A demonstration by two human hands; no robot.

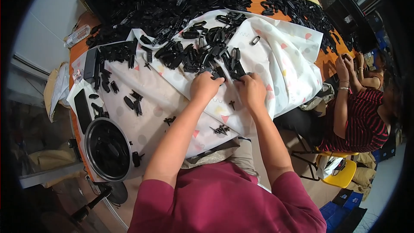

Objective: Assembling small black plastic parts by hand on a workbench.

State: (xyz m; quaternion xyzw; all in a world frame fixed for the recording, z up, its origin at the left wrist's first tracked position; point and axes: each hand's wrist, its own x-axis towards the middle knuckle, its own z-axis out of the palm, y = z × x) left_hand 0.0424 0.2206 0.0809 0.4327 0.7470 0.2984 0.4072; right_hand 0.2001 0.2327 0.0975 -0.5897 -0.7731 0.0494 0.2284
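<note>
In the middle of the table, my left hand (206, 87) is closed at the near edge of a loose heap of black plastic parts (185, 54), with a dark piece between thumb and fingers. Beside it my right hand (253, 90) is also closed, its fingertips at another black part. A raised fold of the patterned white cloth (284, 64) runs between the two hands. Whether the fingers also pinch this cloth, I cannot tell. A small dark cross-shaped piece (232, 104) lies on the cloth below my hands, and a cluster of thin dark pieces (221, 129) lies nearer to me.
A round dark bowl with a metal rim (129, 164) sits at the table's left edge. Past the cloth, black parts cover the table (263, 5). A clear plastic bottle (77, 36) lies at far left. On the right sits another person (355, 121), hands at the table, near a yellow stool (340, 174).
</note>
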